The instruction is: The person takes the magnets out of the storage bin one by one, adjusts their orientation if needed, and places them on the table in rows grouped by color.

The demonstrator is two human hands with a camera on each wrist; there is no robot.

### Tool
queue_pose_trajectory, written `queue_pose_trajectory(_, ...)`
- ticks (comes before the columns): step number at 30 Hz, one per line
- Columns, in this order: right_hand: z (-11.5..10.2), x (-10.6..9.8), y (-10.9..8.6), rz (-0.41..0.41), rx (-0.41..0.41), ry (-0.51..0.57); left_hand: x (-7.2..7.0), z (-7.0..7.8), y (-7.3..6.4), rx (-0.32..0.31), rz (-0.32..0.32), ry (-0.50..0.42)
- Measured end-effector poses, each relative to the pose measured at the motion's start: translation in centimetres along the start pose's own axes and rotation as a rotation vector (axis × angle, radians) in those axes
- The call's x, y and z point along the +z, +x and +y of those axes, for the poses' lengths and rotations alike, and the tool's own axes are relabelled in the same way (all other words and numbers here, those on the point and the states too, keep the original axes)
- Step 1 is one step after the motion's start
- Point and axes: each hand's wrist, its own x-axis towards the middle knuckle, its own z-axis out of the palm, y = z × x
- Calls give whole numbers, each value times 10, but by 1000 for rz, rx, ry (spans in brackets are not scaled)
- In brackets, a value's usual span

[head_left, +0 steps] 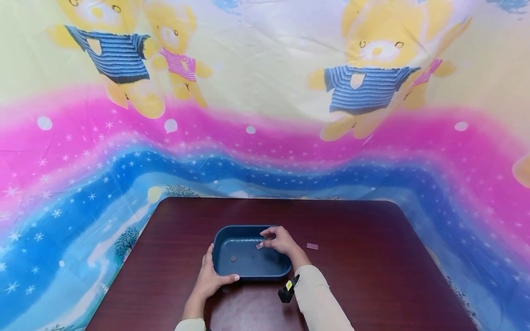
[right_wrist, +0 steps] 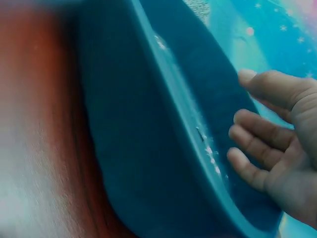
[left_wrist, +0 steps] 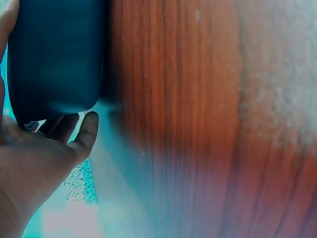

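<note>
A dark blue rectangular basin (head_left: 252, 277) stands on the table in the head view. My left hand (head_left: 208, 277) holds its left end, thumb over the front rim and fingers along the outer side. Over the basin's right part is my right hand (head_left: 281, 240), with a small translucent pinkish piece (head_left: 259, 246) at its fingertips. In the right wrist view the fingers (right_wrist: 250, 168) are loosely bent and apart, with nothing visible between them. A small round coin-like disc (head_left: 233, 259) lies on the basin floor, left of centre.
A flat pinkish rectangular piece (head_left: 312, 246) lies on the dark red-brown table (head_left: 372, 276), right of the basin. A black device (head_left: 286, 292) is at the right wrist. A printed cloth (head_left: 265, 115) with bears hangs behind the table.
</note>
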Motion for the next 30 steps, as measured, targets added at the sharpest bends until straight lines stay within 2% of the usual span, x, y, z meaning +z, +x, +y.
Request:
queue_pose_trajectory(6,-2,7,6,56,80,-84,1,-1,2,-2,-5,-1)
queue_pose_trajectory(12,-2,14,7,48,145,-105,0,-2,1,6,1,-13)
queue_pose_trajectory(16,2,20,8,48,152,-146,-1,-2,0,8,3,-12)
queue_pose_trajectory(22,5,25,12,97,162,-193,-1,-2,1,8,10,-16)
queue_pose_trajectory(30,10,32,18,73,185,-228,0,-2,0,-7,3,-9)
